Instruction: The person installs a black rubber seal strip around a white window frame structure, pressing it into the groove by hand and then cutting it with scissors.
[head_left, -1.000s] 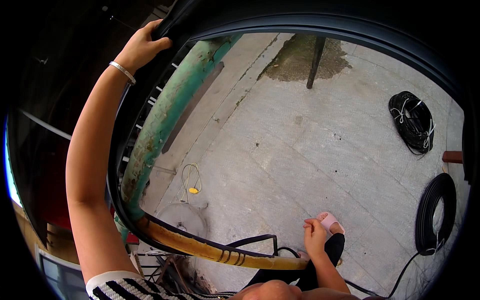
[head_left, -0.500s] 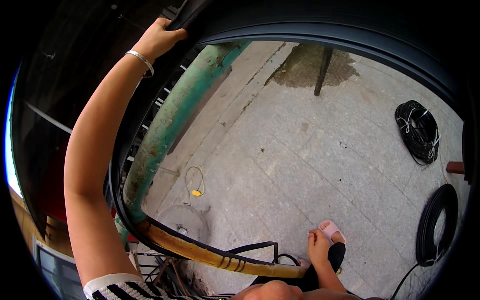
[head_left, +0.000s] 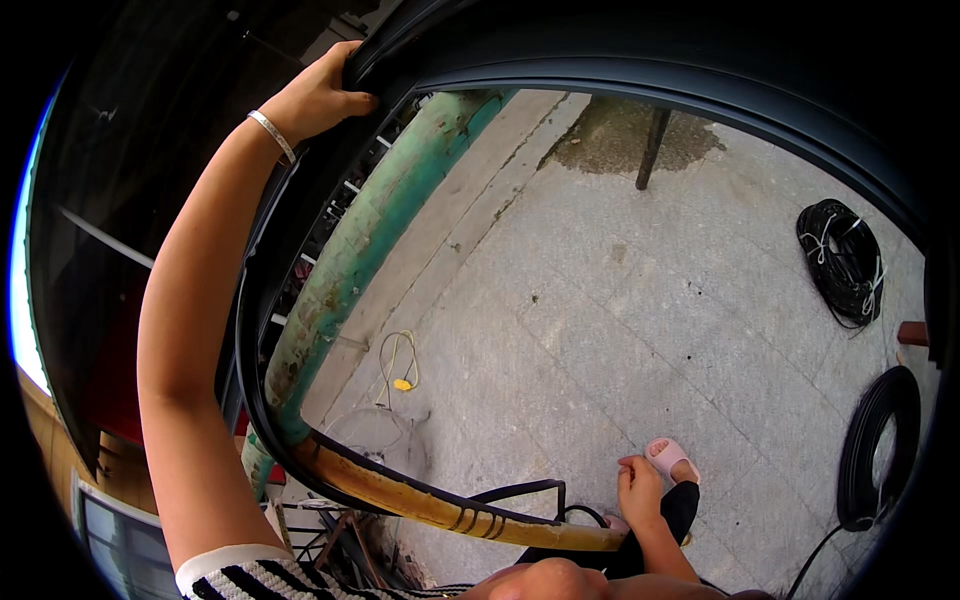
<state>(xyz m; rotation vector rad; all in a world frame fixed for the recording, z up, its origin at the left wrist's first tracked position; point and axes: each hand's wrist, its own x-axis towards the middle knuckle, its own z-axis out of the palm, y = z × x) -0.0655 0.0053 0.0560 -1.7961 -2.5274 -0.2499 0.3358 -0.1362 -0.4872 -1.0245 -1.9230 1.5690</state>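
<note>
My left hand (head_left: 318, 98) is raised high and shut on the upper edge of a large black rubber ring (head_left: 600, 60) that arcs around most of the view. A thin bracelet sits on that wrist. The ring's lower part runs along a curved yellow tube (head_left: 440, 505) at the bottom. My right hand (head_left: 640, 492) hangs low beside my black trouser leg, just above the yellow tube's end, fingers loosely curled. Whether it holds anything does not show. A pink slipper (head_left: 668, 458) is just right of it.
A worn green pipe (head_left: 370, 250) slants from the top down to the lower left. On the grey paved ground lie a yellow cord (head_left: 398, 365), a black cable coil with white ties (head_left: 842, 262) and a black hose coil (head_left: 875, 445). A dark post (head_left: 652, 150) stands at the back.
My left hand has slid rightward along the ring's upper edge, still gripping it. My right hand stays low beside the slipper, barely moved.
</note>
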